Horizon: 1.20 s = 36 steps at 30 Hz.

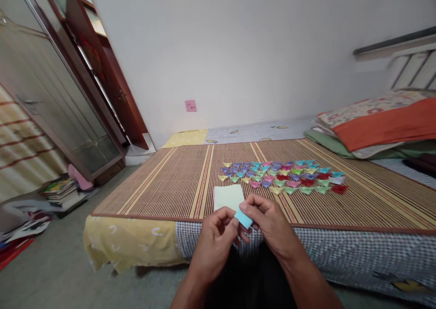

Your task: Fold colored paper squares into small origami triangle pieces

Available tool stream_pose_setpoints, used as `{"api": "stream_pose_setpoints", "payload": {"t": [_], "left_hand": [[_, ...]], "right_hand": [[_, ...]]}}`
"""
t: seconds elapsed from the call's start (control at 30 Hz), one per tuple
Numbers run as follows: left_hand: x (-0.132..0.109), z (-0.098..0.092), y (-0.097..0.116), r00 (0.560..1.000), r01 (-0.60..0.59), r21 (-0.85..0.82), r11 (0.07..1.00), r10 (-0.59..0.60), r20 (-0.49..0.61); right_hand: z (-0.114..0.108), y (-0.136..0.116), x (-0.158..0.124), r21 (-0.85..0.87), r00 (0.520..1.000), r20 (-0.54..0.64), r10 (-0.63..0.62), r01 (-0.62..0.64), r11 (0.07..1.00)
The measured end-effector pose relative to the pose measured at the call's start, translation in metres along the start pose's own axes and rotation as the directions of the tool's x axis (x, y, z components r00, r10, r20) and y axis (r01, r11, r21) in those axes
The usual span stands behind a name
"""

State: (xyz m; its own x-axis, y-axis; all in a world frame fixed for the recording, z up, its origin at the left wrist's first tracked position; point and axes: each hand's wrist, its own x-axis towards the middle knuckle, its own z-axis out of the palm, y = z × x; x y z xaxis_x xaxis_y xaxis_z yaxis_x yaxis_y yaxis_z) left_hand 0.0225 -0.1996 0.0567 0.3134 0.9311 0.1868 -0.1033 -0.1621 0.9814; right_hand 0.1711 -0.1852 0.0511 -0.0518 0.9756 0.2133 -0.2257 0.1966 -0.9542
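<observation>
Both hands meet over the near edge of the bed and pinch a small folded light-blue paper [244,218]. My left hand [218,236] grips its left side with curled fingers. My right hand [269,223] pinches it from the top right. Just beyond the hands lies a small stack of pale green and pink paper squares [227,196] on the striped bamboo mat [163,182]. Farther back, several small folded paper shapes [282,176] in many colours sit in rows on the mat.
The mat covers a low bed [357,250] with a checked sheet and a yellow cloth [129,243] at its near left corner. Pillows [381,123] pile up at the right. A stack of books [59,192] lies on the floor at left, near a door [57,100].
</observation>
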Motion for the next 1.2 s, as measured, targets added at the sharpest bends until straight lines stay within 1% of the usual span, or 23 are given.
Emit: {"api": "stream_pose_setpoints", "payload": {"t": [0.07,0.13,0.23,0.3,0.37,0.47,0.6,0.67,0.77,0.9,0.97,1.03,1.13,1.17,1.2], "left_hand": [[0.001,0.000,0.000,0.999,0.053,-0.049,0.997,-0.052,0.017],[0.003,0.001,-0.002,0.994,0.108,-0.106,0.988,-0.108,0.007],[0.005,0.000,-0.005,0.987,0.159,-0.155,0.975,-0.162,-0.007],[0.006,-0.001,-0.006,0.985,0.164,-0.180,0.970,-0.170,-0.018],[0.006,-0.003,-0.008,0.985,0.163,-0.209,0.964,-0.170,-0.020],[0.006,-0.003,-0.009,0.987,0.159,-0.238,0.958,-0.161,0.011],[0.006,0.000,-0.009,0.985,0.156,-0.242,0.958,-0.134,0.107],[0.007,0.000,-0.010,0.986,0.143,-0.252,0.957,-0.117,0.117],[0.008,0.001,-0.013,0.991,0.123,-0.253,0.959,-0.104,0.087],[0.008,0.002,-0.016,0.997,0.079,-0.151,0.985,-0.081,-0.002],[0.007,0.002,-0.016,0.997,0.072,-0.108,0.992,-0.074,-0.015],[0.006,0.000,-0.016,0.998,0.049,-0.107,0.993,-0.054,-0.037],[0.003,-0.004,-0.014,0.989,-0.082,-0.127,0.989,0.064,-0.136],[0.002,-0.006,-0.014,0.984,-0.124,-0.115,0.986,0.108,-0.140],[0.001,-0.007,-0.014,0.983,-0.152,-0.098,0.984,0.140,-0.118]], "right_hand": [[0.001,0.004,0.000,0.027,1.000,0.001,0.019,-0.019,0.999],[0.002,0.008,-0.001,0.025,1.000,-0.003,0.016,-0.016,1.000],[0.004,0.010,-0.003,0.013,0.999,0.032,0.024,-0.025,1.000],[0.004,0.009,-0.002,0.000,0.997,0.073,0.033,-0.033,0.999],[0.002,0.008,-0.001,-0.020,0.996,0.087,0.029,-0.027,0.999],[0.000,0.007,0.001,-0.025,0.998,0.050,0.026,-0.024,0.999],[-0.001,0.006,0.002,-0.011,1.000,-0.013,0.029,-0.029,1.000],[0.000,0.004,0.002,-0.011,0.999,-0.022,0.028,-0.028,1.000],[0.002,0.004,0.003,-0.007,0.999,-0.028,0.034,-0.035,0.999],[0.004,0.007,0.004,-0.009,0.998,-0.056,0.011,-0.012,1.000],[0.003,0.009,0.005,-0.010,0.998,-0.064,-0.008,0.008,1.000],[0.001,0.010,0.005,-0.015,0.998,-0.055,-0.027,0.026,1.000],[-0.003,0.010,0.003,-0.037,0.998,-0.039,-0.045,0.044,0.998],[-0.003,0.010,0.003,-0.034,0.998,-0.044,-0.045,0.044,0.998],[-0.003,0.010,0.002,-0.022,0.998,-0.054,-0.043,0.042,0.999]]}}
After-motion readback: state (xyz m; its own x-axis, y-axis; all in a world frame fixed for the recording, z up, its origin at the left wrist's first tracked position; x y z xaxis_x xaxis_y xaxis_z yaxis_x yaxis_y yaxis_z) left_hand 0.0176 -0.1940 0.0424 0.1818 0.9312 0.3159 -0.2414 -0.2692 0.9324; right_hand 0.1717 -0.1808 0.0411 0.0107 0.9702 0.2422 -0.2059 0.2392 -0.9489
